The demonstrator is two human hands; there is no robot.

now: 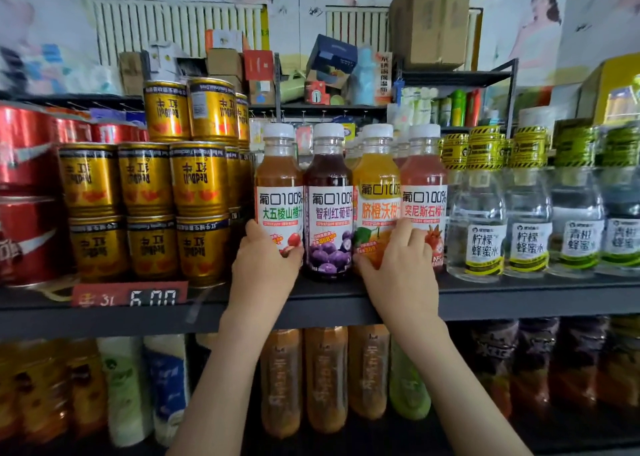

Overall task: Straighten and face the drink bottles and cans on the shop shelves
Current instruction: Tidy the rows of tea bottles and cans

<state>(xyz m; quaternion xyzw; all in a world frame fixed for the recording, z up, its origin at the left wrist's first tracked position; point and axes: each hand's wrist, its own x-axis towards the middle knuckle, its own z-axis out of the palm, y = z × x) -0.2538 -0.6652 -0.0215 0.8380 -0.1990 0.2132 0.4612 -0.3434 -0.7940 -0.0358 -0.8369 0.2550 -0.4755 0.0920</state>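
Note:
Several white-capped juice bottles stand in a row at the front of the dark shelf [519, 298], labels facing me. My left hand [265, 259] grips the base of the leftmost one, the brown hawthorn juice bottle [280, 185]. Beside it stands the dark purple grape juice bottle [328, 192], untouched. My right hand [398, 268] is curled round the lower part of the orange juice bottle [376, 185], its fingers reaching between it and the pink-red pomegranate juice bottle [424, 185].
Gold Red Bull cans [145, 192] are stacked in tiers to the left, red cans [24, 192] beyond them. Clear honey-water bottles [526, 213] fill the right. A 6.00 price tag [130, 294] hangs on the shelf edge. More drink bottles [308, 379] stand on the shelf below.

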